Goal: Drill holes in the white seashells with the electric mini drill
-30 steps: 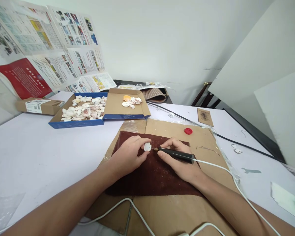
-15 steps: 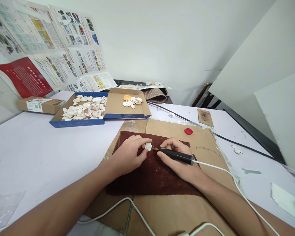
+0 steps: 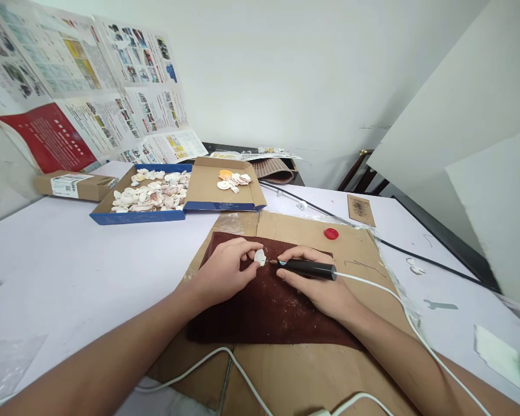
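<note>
Between the thumb and fingers of my left hand (image 3: 231,268) is a small white seashell (image 3: 260,257), pinched at its left edge. My right hand (image 3: 314,283) grips a black rotary tool (image 3: 309,268) like a pen, with its white cord (image 3: 372,283) trailing off to the right. The tool's thin bit points left and meets the shell's right edge, or comes very close; I cannot tell which. Both hands are over a dark red cloth (image 3: 260,323) sprinkled with white dust.
Under the cloth lies cardboard (image 3: 286,370). A blue box (image 3: 138,218) full of shells stands at the back left, with several shells on its open lid (image 3: 203,193). A red cap (image 3: 331,233), a wrench (image 3: 441,304) and a scorched board (image 3: 361,210) lie to the right.
The tool's rear end has swung slightly up and left, so it lies more level. The shell is turned a little in my left fingers. The whole view has shifted slightly.
</note>
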The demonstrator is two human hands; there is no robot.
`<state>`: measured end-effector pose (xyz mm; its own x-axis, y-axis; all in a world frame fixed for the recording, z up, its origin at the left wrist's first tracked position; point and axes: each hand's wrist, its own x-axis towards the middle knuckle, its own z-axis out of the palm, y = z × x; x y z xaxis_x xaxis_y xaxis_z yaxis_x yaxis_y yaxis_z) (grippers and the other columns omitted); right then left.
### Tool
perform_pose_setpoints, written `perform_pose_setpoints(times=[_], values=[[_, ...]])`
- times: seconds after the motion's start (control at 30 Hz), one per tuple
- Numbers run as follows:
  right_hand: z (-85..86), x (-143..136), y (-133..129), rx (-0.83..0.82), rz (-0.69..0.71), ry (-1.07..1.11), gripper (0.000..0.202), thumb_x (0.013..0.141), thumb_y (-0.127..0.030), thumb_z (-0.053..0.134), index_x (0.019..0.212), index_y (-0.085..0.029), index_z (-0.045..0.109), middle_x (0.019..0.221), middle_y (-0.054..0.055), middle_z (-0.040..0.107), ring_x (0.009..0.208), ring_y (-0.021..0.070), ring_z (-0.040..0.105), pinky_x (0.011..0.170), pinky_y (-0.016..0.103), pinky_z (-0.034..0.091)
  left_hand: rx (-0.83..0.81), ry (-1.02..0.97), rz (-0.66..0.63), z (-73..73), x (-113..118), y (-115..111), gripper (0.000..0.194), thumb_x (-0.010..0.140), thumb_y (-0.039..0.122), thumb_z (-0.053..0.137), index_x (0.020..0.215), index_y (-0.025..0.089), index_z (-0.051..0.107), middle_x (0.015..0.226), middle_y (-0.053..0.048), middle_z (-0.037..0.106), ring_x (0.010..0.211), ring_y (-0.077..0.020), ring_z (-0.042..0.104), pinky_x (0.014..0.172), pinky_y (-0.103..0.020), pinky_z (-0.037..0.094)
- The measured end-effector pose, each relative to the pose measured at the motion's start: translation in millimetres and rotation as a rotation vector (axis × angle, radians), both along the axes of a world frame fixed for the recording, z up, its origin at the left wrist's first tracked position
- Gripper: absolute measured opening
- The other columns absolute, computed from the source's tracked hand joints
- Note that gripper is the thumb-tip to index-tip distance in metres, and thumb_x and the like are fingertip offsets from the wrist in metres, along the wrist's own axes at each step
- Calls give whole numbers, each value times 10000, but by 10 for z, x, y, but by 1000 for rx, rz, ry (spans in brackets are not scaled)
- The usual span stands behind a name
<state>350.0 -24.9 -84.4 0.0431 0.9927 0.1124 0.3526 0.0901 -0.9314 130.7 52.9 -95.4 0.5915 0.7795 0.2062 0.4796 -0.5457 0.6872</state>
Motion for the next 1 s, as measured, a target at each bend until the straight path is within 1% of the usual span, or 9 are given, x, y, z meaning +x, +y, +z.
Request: perform_pose_setpoints(times=[0.1, 0.2, 0.27, 0.33, 0.4, 0.53, 0.7, 0.87, 1.0], values=[[42, 7, 1, -50, -20, 1, 183, 812, -378, 816, 929, -243, 778, 921, 38, 776, 703, 182, 654, 607, 318, 499, -4, 0, -23, 32, 1, 5, 337, 925, 191, 647, 1210, 219, 824, 899, -28, 716, 829, -185, 671, 837, -282, 565], [49, 5, -15, -44, 9, 7, 228, 841, -432, 780, 945, -229, 765, 864, 29, 745, 609, 154, 595, 566, 317, 465, -14, -1, -29, 46, 3, 5, 347, 937, 212, 645, 1232, 220, 828, 909, -31, 727, 832, -185, 678, 847, -288, 562], [37, -5, -25, -31, 28, -1, 243, 876, -452, 744, 959, -224, 748, 753, -1, 678, 569, 145, 555, 566, 316, 448, -29, 1, -25, 49, 2, 2, 349, 959, 239, 632, 1248, 215, 827, 931, -36, 739, 841, -185, 684, 851, -291, 563], [17, -14, -30, -27, 13, -8, 236, 898, -451, 721, 969, -226, 715, 645, -44, 574, 545, 141, 509, 572, 310, 434, -48, 3, -21, 56, 0, -1, 352, 979, 257, 615, 1257, 212, 827, 954, -40, 752, 850, -183, 689, 859, -291, 565], [-5, -18, -33, -30, -22, -14, 228, 897, -448, 727, 949, -234, 670, 622, -58, 532, 558, 142, 487, 573, 301, 422, -66, 8, -12, 68, -2, -5, 357, 984, 258, 606, 1262, 219, 827, 960, -37, 762, 851, -181, 694, 858, -291, 566], [-38, -7, -40, -40, -56, -74, 253, 881, -464, 747, 880, -240, 630, 723, 0, 642, 639, 165, 529, 560, 292, 416, -113, 13, 31, 101, 5, -6, 340, 964, 276, 632, 1236, 213, 826, 942, -31, 791, 828, -181, 705, 813, -280, 576], [-37, -7, -41, -18, -81, -103, 252, 881, -472, 737, 836, -247, 634, 726, 16, 670, 646, 179, 543, 562, 299, 445, -124, -4, 19, 112, 18, 0, 260, 953, 263, 630, 1087, 227, 849, 940, -26, 807, 823, -183, 711, 773, -268, 578], [-21, -28, -33, 24, -91, -125, 234, 875, -457, 713, 798, -255, 623, 759, 17, 671, 673, 189, 578, 601, 316, 485, -129, -16, 17, 84, 19, 5, 288, 954, 252, 638, 1155, 226, 843, 964, -37, 794, 844, -184, 715, 819, -279, 585], [-29, -35, -28, 18, -83, -127, 233, 886, -451, 703, 796, -258, 608, 783, 13, 669, 690, 193, 599, 626, 325, 498, -137, -18, 23, 67, 17, 10, 289, 957, 259, 640, 1160, 227, 844, 947, -35, 772, 832, -181, 708, 816, -282, 586]])
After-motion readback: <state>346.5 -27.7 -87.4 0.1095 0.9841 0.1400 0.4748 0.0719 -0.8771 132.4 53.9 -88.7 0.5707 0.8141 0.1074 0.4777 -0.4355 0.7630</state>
